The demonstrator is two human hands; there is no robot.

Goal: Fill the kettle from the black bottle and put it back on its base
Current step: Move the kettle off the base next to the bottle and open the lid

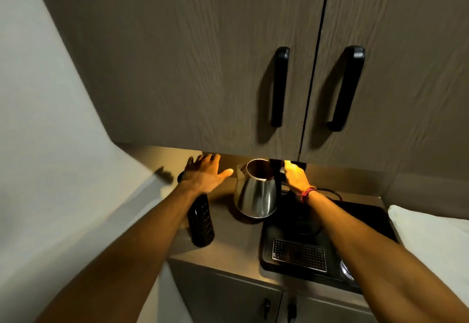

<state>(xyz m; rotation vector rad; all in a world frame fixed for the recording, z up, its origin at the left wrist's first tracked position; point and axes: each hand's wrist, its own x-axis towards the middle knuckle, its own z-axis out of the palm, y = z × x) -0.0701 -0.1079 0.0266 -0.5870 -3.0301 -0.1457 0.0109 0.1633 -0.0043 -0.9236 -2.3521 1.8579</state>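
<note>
Head view shows both my forearms reaching over a small bench under two cupboard doors, each with one black handle. One steel kettle stands upright near the back of the bench, its lid open so I can see into the dark inside, its spout toward the left. It seems to sit on a dark round base, though only a sliver of that shows under it. One black bottle stands upright to the left of the kettle, apart from it, and my left forearm crosses in front of its upper part. My left hand is open, fingers spread, hovering above the bottle's top and holding nothing. My right hand is at the kettle's black handle side, fingers up by the raised lid; I cannot tell whether it grips the handle or only touches it. One red thread band circles my right wrist. To the right of the kettle lies one black tray with one metal grille set in its near end. One white cloth lies at the far right.
</note>
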